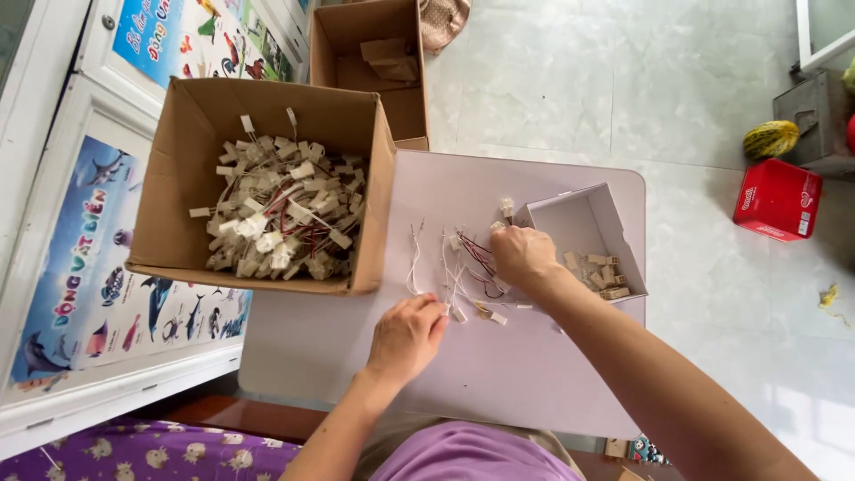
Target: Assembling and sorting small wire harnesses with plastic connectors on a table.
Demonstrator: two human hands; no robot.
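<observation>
Left hand (407,337) low on pale lilac surface (534,374), fingers curled, tips at near end of loose white, red and black wire leads with small white plastic plugs (463,272); cannot tell if anything pinched. Right hand (524,256) knuckles up over far end of same leads, fingers closed on wires, just beside small white open carton (614,209) holding beige connector pieces (601,274). Large brown cardboard box (191,169) at left, heaped with finished wired plugs (280,214). Second brown box (343,40) behind it on tiled floor.
</observation>
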